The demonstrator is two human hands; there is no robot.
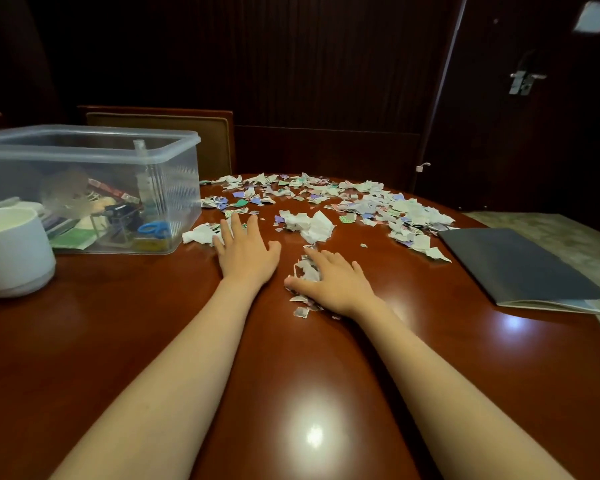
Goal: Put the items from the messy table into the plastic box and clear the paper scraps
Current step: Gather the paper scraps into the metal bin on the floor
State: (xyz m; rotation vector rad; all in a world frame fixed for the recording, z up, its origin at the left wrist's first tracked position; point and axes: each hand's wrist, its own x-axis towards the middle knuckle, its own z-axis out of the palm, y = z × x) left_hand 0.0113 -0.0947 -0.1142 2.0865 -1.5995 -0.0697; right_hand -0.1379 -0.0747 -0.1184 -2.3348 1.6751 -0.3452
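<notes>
Head view, looking down on a glossy red-brown table (118,341). At far left, a clear plastic box (184,202), lid off, already stocked with blue-handled scissors (155,229) and other small items. At right, a flat grey folder (513,268), probably stiff enough to lift by one edge. Near the left edge, a white cup (14,258) just beside the box. Across the far middle, a wide scatter of torn paper scraps (361,199): featherlight, limp, likely to slide on the polish, so better raked into a heap with flat palms than picked up singly. Between scatter and hands, a crumpled tissue (309,225), soft, easy to pinch anywhere. Left hand (246,258) flat, fingers straight, tips on a white scrap by the box. Right hand (336,282) spread and uncurled, pressing down on a small heap (307,270) of scraps.
</notes>
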